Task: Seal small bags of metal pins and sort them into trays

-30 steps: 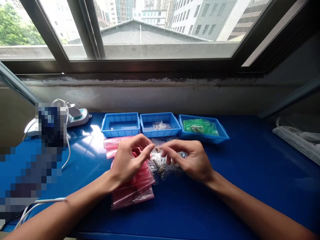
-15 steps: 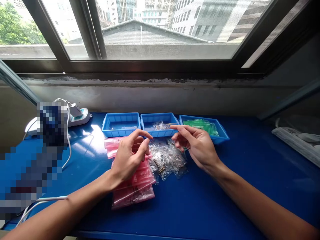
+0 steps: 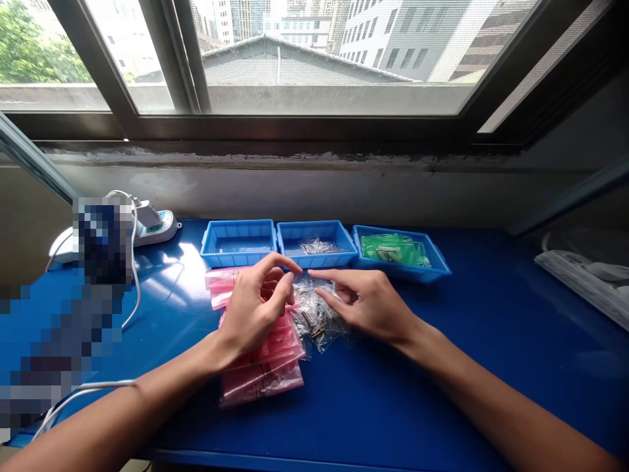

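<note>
My left hand (image 3: 258, 308) hovers over a stack of pink plastic bags (image 3: 263, 383), thumb and index finger curved apart with nothing visible between them. Beside the stack lies a pile of small clear plastic bags (image 3: 319, 321) with thin metal pieces inside. Over the right part of that pile is my right hand (image 3: 376, 305), its index finger and thumb stretched out and apart. Its other fingers are curled and partly hidden. Behind the hands, the middle blue tray (image 3: 319, 263) contains a few clear bags with metal pieces (image 3: 319, 246).
To the left stands another blue tray (image 3: 238, 259); the right blue tray (image 3: 432, 272) contains green plastic bags (image 3: 396, 249). A white power strip (image 3: 160, 229) with cables sits at the back left. Another strip (image 3: 580, 282) lies at the right edge. A window runs behind the blue table (image 3: 393, 406).
My right hand has moved left and down from near the trays to over the clear-bag pile, its thumb and index finger now farther apart. My left hand has stayed almost still.
</note>
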